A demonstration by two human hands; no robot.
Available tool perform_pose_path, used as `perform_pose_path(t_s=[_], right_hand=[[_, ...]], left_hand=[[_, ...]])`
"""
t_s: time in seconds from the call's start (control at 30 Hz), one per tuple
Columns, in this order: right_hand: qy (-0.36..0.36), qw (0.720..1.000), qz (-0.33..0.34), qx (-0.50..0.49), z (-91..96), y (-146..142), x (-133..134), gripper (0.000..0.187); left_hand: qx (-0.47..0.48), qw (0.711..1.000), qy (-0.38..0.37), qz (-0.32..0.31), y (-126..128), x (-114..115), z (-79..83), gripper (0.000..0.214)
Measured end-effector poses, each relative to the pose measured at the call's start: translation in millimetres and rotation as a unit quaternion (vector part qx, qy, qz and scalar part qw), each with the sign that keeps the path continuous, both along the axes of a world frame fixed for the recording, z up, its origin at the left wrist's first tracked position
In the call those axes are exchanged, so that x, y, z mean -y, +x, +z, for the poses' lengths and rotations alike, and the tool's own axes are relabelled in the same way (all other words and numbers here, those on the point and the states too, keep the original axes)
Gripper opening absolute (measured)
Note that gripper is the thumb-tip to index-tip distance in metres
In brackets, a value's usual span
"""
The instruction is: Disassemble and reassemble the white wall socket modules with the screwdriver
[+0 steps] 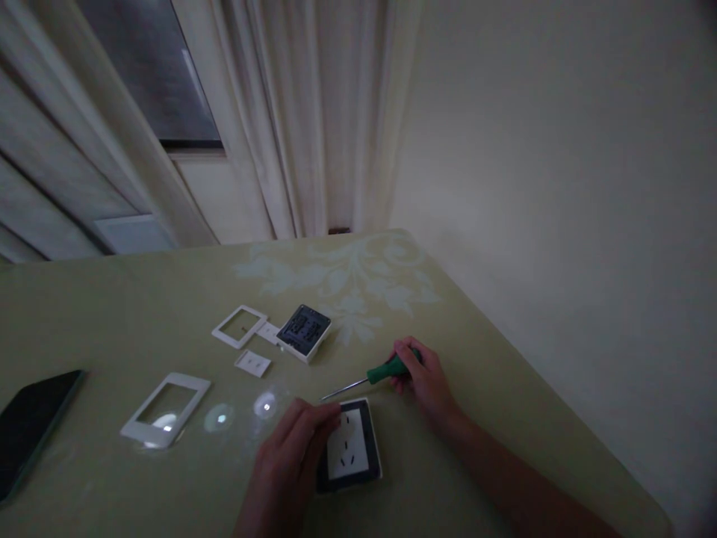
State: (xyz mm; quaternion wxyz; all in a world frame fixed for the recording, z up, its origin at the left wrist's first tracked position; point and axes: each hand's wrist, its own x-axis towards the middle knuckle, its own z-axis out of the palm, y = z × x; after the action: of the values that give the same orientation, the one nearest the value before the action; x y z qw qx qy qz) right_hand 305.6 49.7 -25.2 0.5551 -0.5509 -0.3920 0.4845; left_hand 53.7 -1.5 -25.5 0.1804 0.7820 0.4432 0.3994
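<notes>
My right hand (423, 373) is wrapped around the green handle of a screwdriver (386, 369). Its metal shaft points left, and the tip ends just above the fingers of my left hand (294, 441). Those fingers are pinched together over the upper left part of a wall socket (348, 448). What they pinch, if anything, is hidden. The socket lies face up, with a white slotted centre and a dark border. Farther back, a second socket module (303, 330) shows its dark face with a white edge below.
Left of the hands lies a white frame (190, 382). Another white frame (224, 338) and small white plates (253, 363) are beside the second module. A dark flat device (39, 426) lies at the far left. A wall (560, 187) runs along the table's right edge; curtains (314, 112) hang behind.
</notes>
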Motion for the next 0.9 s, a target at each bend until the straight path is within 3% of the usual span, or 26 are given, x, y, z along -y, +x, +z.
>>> perform_pose_path(t_s=[0.13, 0.3, 0.57, 0.73, 0.9], right_hand=[[-0.002, 1.0, 0.015, 0.003, 0.4, -2.5, 4.0, 0.05], [-0.004, 1.0, 0.016, 0.004, -1.3, -2.1, 3.3, 0.05], [-0.005, 1.0, 0.008, 0.007, 2.0, -4.1, 3.6, 0.048], [-0.003, 1.0, 0.007, 0.005, 3.0, -4.1, 4.4, 0.048], [-0.005, 1.0, 0.011, 0.005, 3.1, -3.2, 3.8, 0.048]], left_hand=[[-0.066, 0.993, 0.086, -0.051, -7.4, -5.3, -3.7, 0.026], [-0.08, 0.989, -0.015, -0.127, -19.4, -6.2, 4.3, 0.036], [0.03, 0.99, -0.041, -0.13, -14.9, -2.7, 16.9, 0.009], [0.043, 0.986, -0.012, -0.161, -7.0, 1.1, 18.9, 0.018], [0.033, 0.988, -0.011, -0.148, -4.2, 4.8, 15.8, 0.015]])
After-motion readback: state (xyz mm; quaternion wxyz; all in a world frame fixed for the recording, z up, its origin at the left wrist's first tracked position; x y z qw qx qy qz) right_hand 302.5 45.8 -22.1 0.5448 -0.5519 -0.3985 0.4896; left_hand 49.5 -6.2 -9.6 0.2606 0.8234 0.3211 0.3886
